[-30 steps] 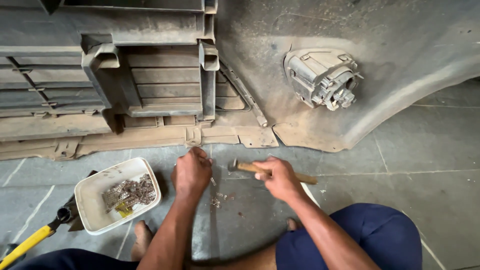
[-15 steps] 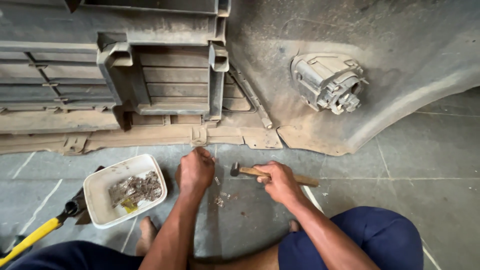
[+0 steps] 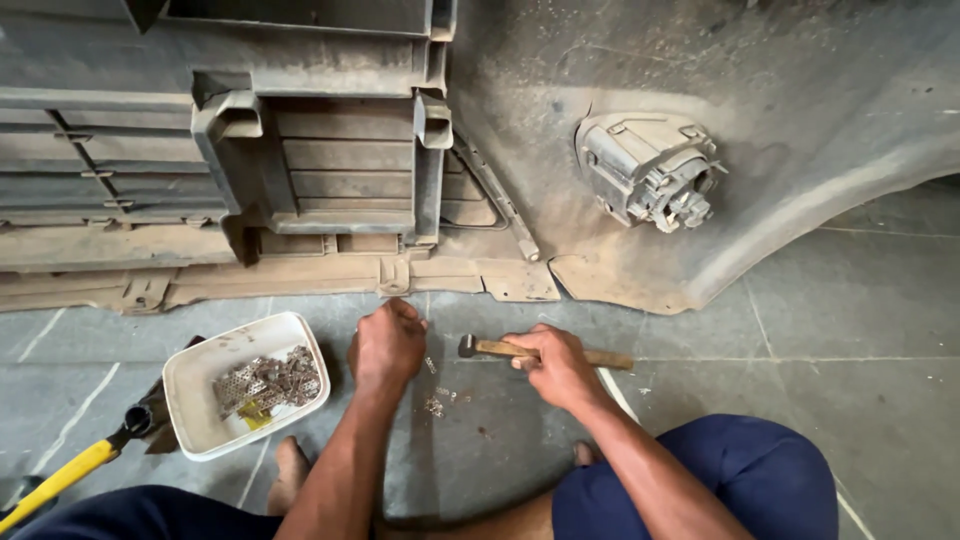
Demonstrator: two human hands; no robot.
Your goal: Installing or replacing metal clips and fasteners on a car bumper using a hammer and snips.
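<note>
- The right hand (image 3: 560, 368) is seen with its fingers clamped around the wooden handle of a small hammer (image 3: 530, 350), about midway along it.
- The hammer's long axis lies almost level across the floor (image 3: 860, 330), running left to right: the dark metal head sits at the left end, the bare end of the handle sticks out to the right of the fist.
- The left hand (image 3: 388, 345) is placed just left of the hammer's head, knuckles up, fingers curled together and pressed down toward the floor; whether something small is pinched beneath them cannot be told.
- Of the two hands, the left is the nearer to the hammer's head; the gap between head and knuckles is short.
- Small metal bits (image 3: 436, 400) are scattered on the floor just below the hammer's head, between the two wrists.
- A white tray (image 3: 190, 375) holding perforated metal scraps is set well left of the hammer, beyond the left forearm.
- A yellow-handled tool (image 3: 70, 470) lies further left of the hammer still, touching or just beside the tray's lower corner.
- Beyond the hammer, away from the person, a dusty grey bumper panel (image 3: 300, 170) is laid across the floor, its tan lower edge near the left hand's knuckles.
- Up and to the right of the hammer, well apart, a grey lamp housing (image 3: 645, 170) is fixed in the panel.
</note>
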